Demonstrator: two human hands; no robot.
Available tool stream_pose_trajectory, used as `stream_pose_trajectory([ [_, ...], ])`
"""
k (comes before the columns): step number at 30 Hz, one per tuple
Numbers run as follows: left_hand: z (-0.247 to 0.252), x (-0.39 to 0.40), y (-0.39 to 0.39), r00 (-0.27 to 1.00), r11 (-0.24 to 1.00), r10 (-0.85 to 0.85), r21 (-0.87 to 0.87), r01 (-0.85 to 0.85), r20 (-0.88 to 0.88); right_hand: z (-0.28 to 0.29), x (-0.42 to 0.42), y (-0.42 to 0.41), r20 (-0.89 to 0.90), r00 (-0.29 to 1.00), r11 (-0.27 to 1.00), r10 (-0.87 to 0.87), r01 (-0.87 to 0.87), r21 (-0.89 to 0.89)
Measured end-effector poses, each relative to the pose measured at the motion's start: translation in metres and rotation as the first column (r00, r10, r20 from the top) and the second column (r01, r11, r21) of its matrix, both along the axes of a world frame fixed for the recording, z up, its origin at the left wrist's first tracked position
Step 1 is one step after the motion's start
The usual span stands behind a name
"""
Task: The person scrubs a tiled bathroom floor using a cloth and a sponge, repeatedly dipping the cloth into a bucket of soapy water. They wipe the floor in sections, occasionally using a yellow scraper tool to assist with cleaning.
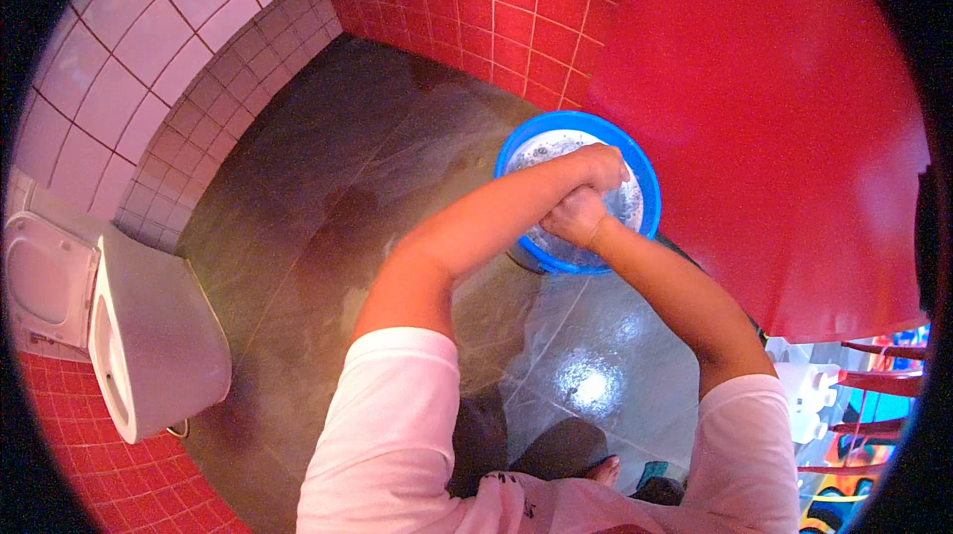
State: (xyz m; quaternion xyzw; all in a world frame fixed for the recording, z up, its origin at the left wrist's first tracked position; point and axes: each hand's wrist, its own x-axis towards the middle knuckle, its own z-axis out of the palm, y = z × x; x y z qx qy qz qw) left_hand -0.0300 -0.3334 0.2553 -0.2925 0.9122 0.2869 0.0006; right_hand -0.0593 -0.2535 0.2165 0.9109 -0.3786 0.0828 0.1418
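A round blue bucket (649,191) of foamy, soapy water stands on the grey tiled floor. Over it my two hands meet, one overlapping the other. My left hand (601,164) is the farther one, its fingers bent down near the right side of the bucket. My right hand (577,217) lies nearer to me, curled against the left wrist area. Whether either hand holds anything between the fingers is hidden.
A red smooth panel (759,132) rises right of the bucket; red wall tiles (514,13) are behind. A white toilet (160,340) with raised lid stands left. White plastic bottles (808,400) and red bars are at lower right. The floor (595,378) shines wet near my bare foot (607,471).
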Motion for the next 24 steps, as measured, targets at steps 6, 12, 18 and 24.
stream_pose_trajectory([
  [6,0.008,0.003,0.020,0.970,0.978,0.207,-0.005,-0.209,-0.125,-0.006,-0.002,-0.007,-0.062,0.988,0.971,-0.144,0.153,0.181],
  [12,0.016,0.004,0.038,0.970,0.970,0.232,-0.060,-0.237,-0.078,-0.010,-0.002,-0.005,-0.087,0.969,0.961,-0.231,0.241,0.135],
  [18,0.014,-0.004,0.046,0.928,0.932,0.361,0.051,-0.358,-0.094,-0.010,-0.004,-0.004,-0.085,0.953,0.951,-0.291,0.298,0.089],
  [24,0.017,-0.004,0.052,0.902,0.915,0.401,0.015,-0.404,-0.157,-0.011,-0.006,-0.003,-0.082,0.951,0.950,-0.299,0.305,0.072],
])
